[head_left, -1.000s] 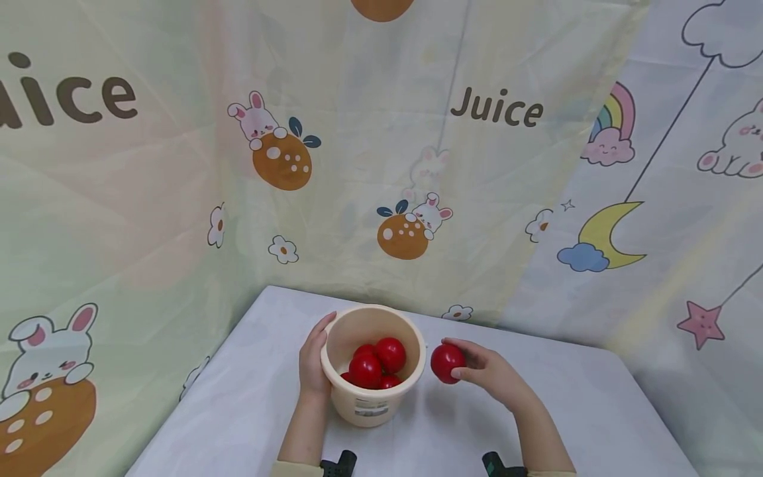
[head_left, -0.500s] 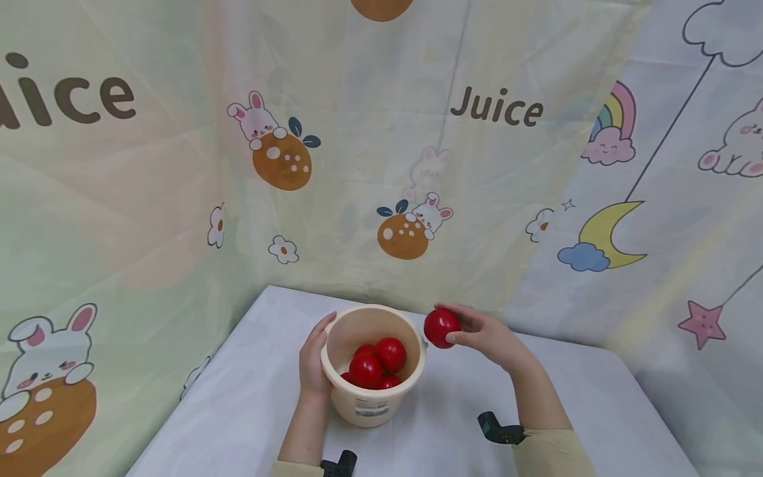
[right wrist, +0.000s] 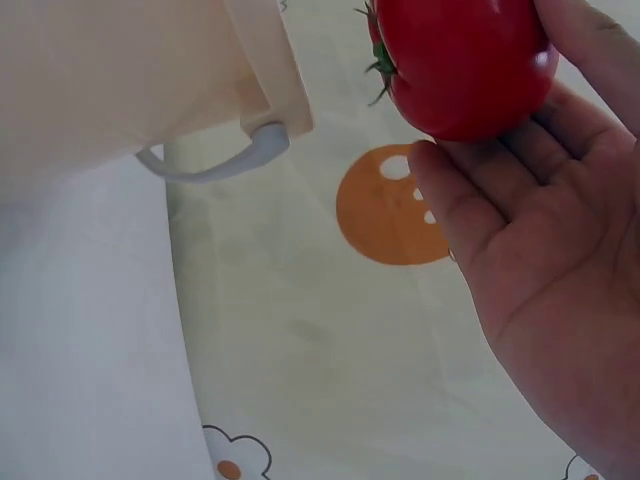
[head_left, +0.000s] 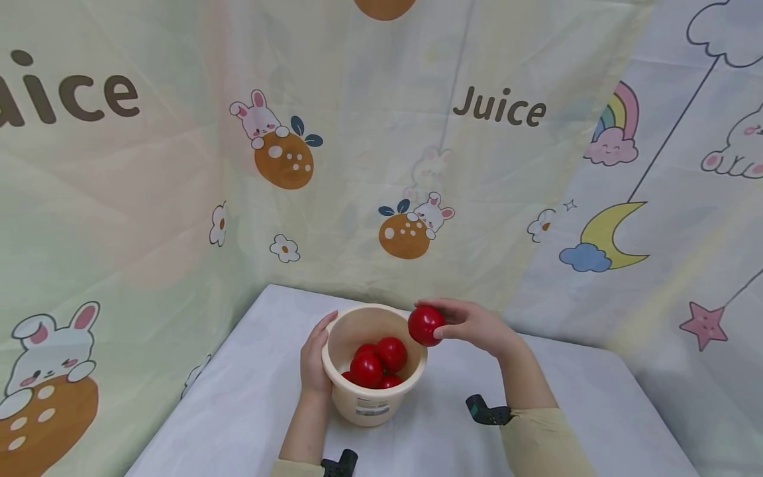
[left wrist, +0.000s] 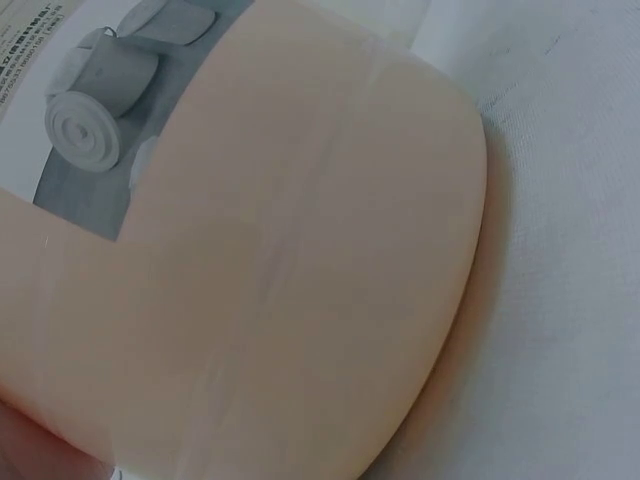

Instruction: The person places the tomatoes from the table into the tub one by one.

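Observation:
A cream plastic bucket point(head_left: 372, 402) stands upright on the table, several red tomatoes point(head_left: 366, 369) inside it. My left hand point(head_left: 314, 361) holds the bucket's left side, fingers along the wall below the rim. The left wrist view is mostly filled by the bucket's wall point(left wrist: 300, 230), with a bit of that hand point(left wrist: 40, 450) in the lower corner. Between thumb and fingers, my right hand point(head_left: 473, 324) grips another tomato point(head_left: 426, 325), which overlaps the bucket's right rim in the head view. Green sepals show on this tomato point(right wrist: 460, 60) in the right wrist view, beside the bucket.
A white cloth covers the table point(head_left: 232, 411). Printed fabric point(head_left: 334, 218) hangs behind and along the sides. The bucket's grey handle point(right wrist: 225, 160) hangs at its edge in the right wrist view. A printed label point(left wrist: 110, 90) is on the bucket's front.
My right hand has lifted the tomato from low beside the bucket and moved it left to the bucket's right rim. The left hand and bucket stay in place.

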The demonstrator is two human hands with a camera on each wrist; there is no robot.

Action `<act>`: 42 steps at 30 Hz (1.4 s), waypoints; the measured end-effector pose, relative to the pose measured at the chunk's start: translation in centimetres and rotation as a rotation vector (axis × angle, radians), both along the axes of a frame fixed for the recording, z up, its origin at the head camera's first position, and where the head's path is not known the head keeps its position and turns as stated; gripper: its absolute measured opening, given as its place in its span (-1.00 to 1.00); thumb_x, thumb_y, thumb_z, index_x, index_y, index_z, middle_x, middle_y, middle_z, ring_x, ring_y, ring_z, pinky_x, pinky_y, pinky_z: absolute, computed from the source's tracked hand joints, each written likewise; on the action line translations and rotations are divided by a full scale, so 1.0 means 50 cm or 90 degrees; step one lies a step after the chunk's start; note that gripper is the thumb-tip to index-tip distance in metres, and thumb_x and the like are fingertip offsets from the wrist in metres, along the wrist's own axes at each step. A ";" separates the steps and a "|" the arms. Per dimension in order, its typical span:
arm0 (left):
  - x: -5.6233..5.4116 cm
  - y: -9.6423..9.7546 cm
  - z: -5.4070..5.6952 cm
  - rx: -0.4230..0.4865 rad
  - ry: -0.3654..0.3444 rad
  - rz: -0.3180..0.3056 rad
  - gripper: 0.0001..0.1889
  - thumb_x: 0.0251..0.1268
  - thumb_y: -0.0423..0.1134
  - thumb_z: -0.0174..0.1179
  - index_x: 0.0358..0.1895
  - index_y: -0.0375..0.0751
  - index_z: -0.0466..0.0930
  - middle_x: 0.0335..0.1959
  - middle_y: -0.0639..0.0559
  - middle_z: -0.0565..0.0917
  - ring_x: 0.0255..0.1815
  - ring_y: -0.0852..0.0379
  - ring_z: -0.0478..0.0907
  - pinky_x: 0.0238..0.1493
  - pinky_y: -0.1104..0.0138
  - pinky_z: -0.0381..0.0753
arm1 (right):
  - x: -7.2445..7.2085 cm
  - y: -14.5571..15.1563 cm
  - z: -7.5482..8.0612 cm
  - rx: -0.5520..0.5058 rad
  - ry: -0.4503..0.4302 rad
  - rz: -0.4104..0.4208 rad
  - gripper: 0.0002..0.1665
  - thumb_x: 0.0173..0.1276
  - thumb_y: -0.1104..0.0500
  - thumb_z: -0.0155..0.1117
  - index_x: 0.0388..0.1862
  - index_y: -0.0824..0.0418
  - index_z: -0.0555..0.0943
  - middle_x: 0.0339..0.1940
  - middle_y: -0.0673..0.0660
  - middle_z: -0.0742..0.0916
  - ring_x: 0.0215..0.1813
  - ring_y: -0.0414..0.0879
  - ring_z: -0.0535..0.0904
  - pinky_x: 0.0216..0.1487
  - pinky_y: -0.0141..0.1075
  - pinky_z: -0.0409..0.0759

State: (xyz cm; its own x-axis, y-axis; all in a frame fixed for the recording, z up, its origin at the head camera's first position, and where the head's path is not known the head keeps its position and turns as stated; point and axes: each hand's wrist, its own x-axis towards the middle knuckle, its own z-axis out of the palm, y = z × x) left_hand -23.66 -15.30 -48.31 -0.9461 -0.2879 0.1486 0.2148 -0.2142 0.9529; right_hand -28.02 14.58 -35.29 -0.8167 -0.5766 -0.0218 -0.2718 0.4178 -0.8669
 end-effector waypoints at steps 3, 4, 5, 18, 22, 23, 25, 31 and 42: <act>0.000 0.000 0.000 -0.013 -0.001 0.004 -0.56 0.56 -0.07 -0.26 0.32 0.17 0.50 0.35 0.16 0.53 0.41 0.10 0.39 0.42 -0.01 0.38 | -0.007 -0.009 0.000 -0.010 -0.018 0.045 -0.29 0.22 0.05 0.45 0.36 -0.13 0.49 0.31 0.06 0.58 0.32 0.13 0.46 0.07 -0.08 0.69; 0.001 0.000 0.000 -0.012 0.000 0.004 -0.56 0.56 -0.07 -0.26 0.32 0.17 0.50 0.35 0.16 0.53 0.41 0.10 0.39 0.42 -0.02 0.38 | -0.010 -0.011 0.000 -0.011 -0.019 0.062 -0.31 0.24 0.06 0.43 0.37 -0.11 0.48 0.30 0.07 0.59 0.31 0.13 0.47 0.07 -0.08 0.69; 0.001 0.001 0.000 -0.012 0.002 0.004 -0.56 0.56 -0.08 -0.26 0.32 0.17 0.50 0.35 0.16 0.53 0.41 0.10 0.39 0.42 -0.02 0.38 | -0.013 -0.014 -0.001 -0.012 -0.023 0.075 -0.32 0.25 0.07 0.42 0.36 -0.10 0.49 0.29 0.07 0.60 0.30 0.12 0.48 0.07 -0.08 0.69; 0.000 0.005 0.002 0.001 -0.004 0.007 -0.57 0.56 -0.06 -0.25 0.31 0.19 0.50 0.36 0.15 0.53 0.41 0.09 0.39 0.41 -0.04 0.38 | -0.039 -0.080 -0.011 0.063 -0.062 0.124 -0.37 0.24 0.04 0.41 0.32 -0.16 0.54 0.22 0.01 0.65 0.27 0.04 0.49 0.07 -0.10 0.67; 0.001 0.004 0.002 -0.002 -0.010 0.007 -0.57 0.55 -0.05 -0.25 0.31 0.19 0.50 0.35 0.17 0.53 0.42 0.10 0.38 0.43 -0.03 0.36 | -0.040 -0.105 -0.020 0.085 -0.061 0.116 -0.38 0.20 0.01 0.45 0.28 -0.22 0.56 0.20 0.00 0.64 0.25 0.03 0.49 0.03 -0.11 0.70; 0.000 0.004 0.001 -0.002 -0.009 0.006 -0.56 0.55 -0.06 -0.26 0.31 0.19 0.50 0.36 0.17 0.52 0.43 0.10 0.37 0.43 -0.03 0.35 | -0.040 -0.111 -0.023 0.090 -0.058 0.113 -0.38 0.20 0.00 0.45 0.27 -0.23 0.56 0.19 0.00 0.64 0.24 0.03 0.49 0.02 -0.11 0.70; 0.000 0.004 0.000 -0.001 -0.011 0.005 -0.56 0.55 -0.06 -0.27 0.32 0.18 0.50 0.36 0.17 0.52 0.43 0.11 0.37 0.44 -0.02 0.35 | -0.039 -0.124 -0.026 0.100 -0.056 0.109 -0.39 0.18 -0.01 0.46 0.25 -0.26 0.57 0.18 -0.01 0.64 0.24 0.02 0.49 0.02 -0.10 0.70; 0.000 0.004 0.001 -0.008 -0.014 0.012 -0.56 0.55 -0.05 -0.25 0.32 0.19 0.50 0.36 0.16 0.52 0.42 0.09 0.38 0.41 -0.03 0.37 | -0.037 -0.151 -0.029 0.141 -0.041 0.111 -0.32 0.14 -0.03 0.49 0.29 -0.22 0.55 0.17 -0.03 0.62 0.25 0.01 0.47 0.00 -0.08 0.71; -0.003 0.002 -0.002 0.004 -0.015 0.007 -0.56 0.54 -0.05 -0.23 0.34 0.13 0.48 0.34 0.20 0.53 0.41 0.13 0.37 0.41 -0.02 0.38 | -0.035 -0.164 -0.033 0.109 -0.049 0.113 -0.40 0.26 -0.09 0.37 0.31 -0.20 0.54 0.31 -0.09 0.62 0.38 -0.03 0.46 0.18 -0.03 0.63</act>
State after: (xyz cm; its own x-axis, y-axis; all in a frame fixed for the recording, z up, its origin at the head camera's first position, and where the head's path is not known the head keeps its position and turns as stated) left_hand -23.81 -15.21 -48.43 -0.9464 -0.2985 0.1237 0.1938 -0.2179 0.9565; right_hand -29.78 6.38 -36.94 -0.6951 -0.6936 -0.1893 -0.2907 0.5120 -0.8083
